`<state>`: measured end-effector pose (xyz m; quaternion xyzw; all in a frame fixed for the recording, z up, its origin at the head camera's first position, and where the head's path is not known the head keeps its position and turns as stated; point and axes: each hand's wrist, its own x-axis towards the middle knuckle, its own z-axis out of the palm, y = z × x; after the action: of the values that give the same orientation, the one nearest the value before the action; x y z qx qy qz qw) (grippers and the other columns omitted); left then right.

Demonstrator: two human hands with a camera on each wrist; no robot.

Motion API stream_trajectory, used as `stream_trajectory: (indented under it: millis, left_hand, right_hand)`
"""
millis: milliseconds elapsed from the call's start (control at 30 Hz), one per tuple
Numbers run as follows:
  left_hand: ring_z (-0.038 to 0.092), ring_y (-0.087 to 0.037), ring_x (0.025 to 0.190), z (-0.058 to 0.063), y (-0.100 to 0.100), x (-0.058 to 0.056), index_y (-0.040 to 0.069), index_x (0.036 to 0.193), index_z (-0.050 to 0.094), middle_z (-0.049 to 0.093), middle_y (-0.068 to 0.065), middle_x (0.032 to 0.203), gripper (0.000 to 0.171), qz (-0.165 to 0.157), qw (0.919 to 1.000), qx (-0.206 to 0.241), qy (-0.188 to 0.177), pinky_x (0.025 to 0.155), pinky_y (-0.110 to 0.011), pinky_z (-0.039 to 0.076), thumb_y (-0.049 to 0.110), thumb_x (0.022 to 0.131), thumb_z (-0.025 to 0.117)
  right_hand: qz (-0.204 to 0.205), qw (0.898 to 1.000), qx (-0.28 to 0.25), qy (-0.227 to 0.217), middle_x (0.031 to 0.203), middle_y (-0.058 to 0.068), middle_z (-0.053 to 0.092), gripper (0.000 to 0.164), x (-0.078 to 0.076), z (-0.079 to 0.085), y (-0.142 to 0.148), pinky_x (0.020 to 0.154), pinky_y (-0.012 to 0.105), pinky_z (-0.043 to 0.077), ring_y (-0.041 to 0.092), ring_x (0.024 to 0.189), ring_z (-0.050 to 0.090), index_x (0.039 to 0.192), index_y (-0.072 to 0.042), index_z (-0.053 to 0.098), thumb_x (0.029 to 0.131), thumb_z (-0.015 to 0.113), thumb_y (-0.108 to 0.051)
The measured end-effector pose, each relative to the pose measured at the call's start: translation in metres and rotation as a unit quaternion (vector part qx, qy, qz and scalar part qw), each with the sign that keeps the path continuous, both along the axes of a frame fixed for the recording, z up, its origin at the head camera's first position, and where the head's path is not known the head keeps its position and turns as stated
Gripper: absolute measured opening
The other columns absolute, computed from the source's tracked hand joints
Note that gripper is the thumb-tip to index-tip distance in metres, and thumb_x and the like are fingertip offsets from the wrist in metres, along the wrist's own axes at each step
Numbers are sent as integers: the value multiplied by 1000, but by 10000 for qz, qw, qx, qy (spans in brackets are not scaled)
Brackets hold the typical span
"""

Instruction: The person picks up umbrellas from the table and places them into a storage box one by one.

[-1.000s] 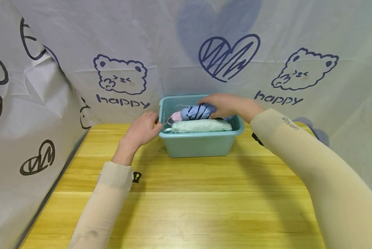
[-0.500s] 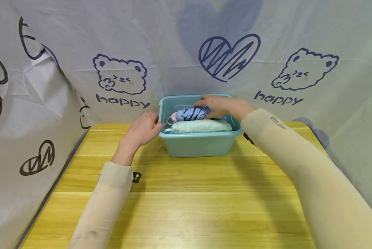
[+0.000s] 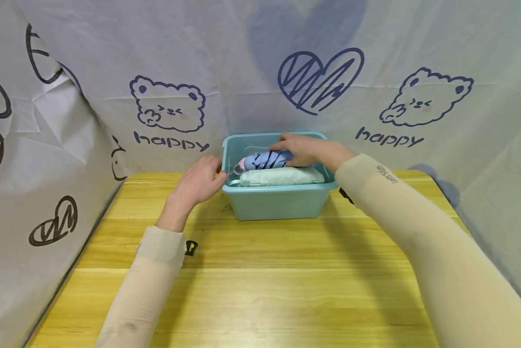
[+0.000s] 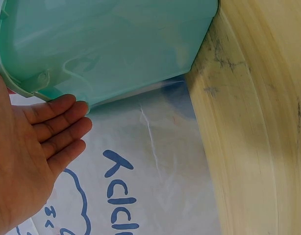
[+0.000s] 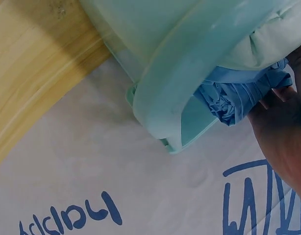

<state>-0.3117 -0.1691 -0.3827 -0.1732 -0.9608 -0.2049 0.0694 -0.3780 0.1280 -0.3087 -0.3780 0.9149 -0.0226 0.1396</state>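
Observation:
A blue folding umbrella (image 3: 264, 160) with black stripes and a pink end lies lengthwise inside the light teal plastic bin (image 3: 282, 205). My right hand (image 3: 305, 149) grips it at its right end, with fingers behind and thumb in front. In the right wrist view, the blue pleated fabric (image 5: 231, 100) bunches beside the fingers. A pale mint folded umbrella (image 3: 282, 177) lies in front, along the bin's near wall. At the bin's left end, my left hand (image 3: 201, 180) touches the rim; the left wrist view shows its fingers (image 4: 67, 129) nearly straight against the outer wall.
The bin stands at the back of the wooden table (image 3: 277, 280), close to a white cloth backdrop (image 3: 243, 72) with blue bear and heart drawings. Another stretch of cloth (image 3: 47, 169) runs along the table's left side.
My right hand has moved left and slightly down with the blue umbrella, mostly in the first half second. The pink end shows less at the left. My left hand has stayed put.

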Motion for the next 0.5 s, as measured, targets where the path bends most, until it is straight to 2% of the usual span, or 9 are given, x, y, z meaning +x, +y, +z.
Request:
stream_trajectory:
  millis: [200, 267, 400, 500]
  left_hand:
    - [54, -27, 99, -1, -1, -1, 6, 107, 63, 61, -8, 109, 30, -1, 10000, 40, -69, 88, -45, 48, 29, 95, 47]
    - [54, -27, 100, 0, -1, -1, 5, 108, 63, 62, -9, 110, 31, 0, 9999, 51, -98, 89, -45, 49, 29, 95, 47]
    - [54, -27, 98, 0, -3, -1, 5, 108, 64, 62, -9, 110, 32, 45, 9999, -2, -160, 86, -44, 49, 29, 95, 49]
    - [54, -27, 96, 1, -5, -1, 5, 107, 63, 61, -9, 109, 32, 108, 9997, -85, -191, 83, -44, 49, 30, 94, 49]
  right_hand:
    - [-291, 9988, -321, -210, 164, 21, 33, 64, 0, 0, 4, 121, 56, 29, 41, 150, 32, 159, -12, 41, 101, 68, -17]
    - [-379, 9981, -433, -210, 164, 20, 33, 66, -1, -1, 7, 122, 56, 28, 40, 151, 32, 160, -12, 40, 101, 69, -21]
    - [-466, 9964, -708, -79, 159, 19, 40, 69, 2, -3, 11, 119, 56, 32, 38, 146, 40, 160, -11, 38, 101, 68, -30]
    - [-635, 9926, -1030, 80, 160, 20, 37, 69, 7, -3, 14, 120, 57, 31, 39, 146, 38, 161, -10, 37, 103, 65, -34]
